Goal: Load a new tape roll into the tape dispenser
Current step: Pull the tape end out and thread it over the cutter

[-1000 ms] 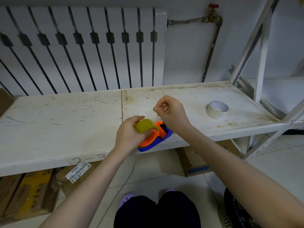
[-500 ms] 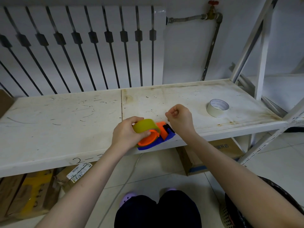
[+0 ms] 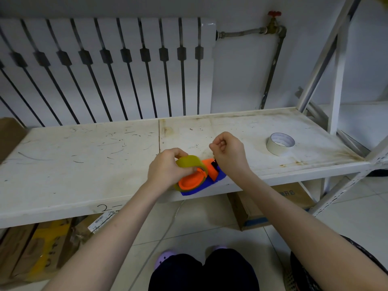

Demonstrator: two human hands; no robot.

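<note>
Head view: the left hand (image 3: pixel 168 168) is wrapped around a yellowish tape roll (image 3: pixel 190 164), fingers curled over its top and thumb pressed at its side, so it is clamped on the roll. The roll sits on the orange hub of a blue-and-orange tape dispenser (image 3: pixel 206 181), which lies at the front edge of a scuffed white shelf (image 3: pixel 84 164) (its blue base juts a little past the lip). The right hand (image 3: pixel 230 153) is held just above the dispenser's far end, fingers drawn together into a loose fist with thumb against forefinger; whether it pinches a strip of tape I cannot tell, since nothing clear shows between the fingertips. A second roll, pale masking tape (image 3: pixel 280 143), lies flat on the shelf well to the right, apart from both hands. Behind the shelf stands a white radiator (image 3: pixel 126 66) with dark bars, and a pipe with a red valve (image 3: pixel 274 14) runs along the wall. Under the shelf sit cardboard boxes (image 3: pixel 262 206) on a tiled floor. The person's knees and purple shoes show at the bottom.
</note>
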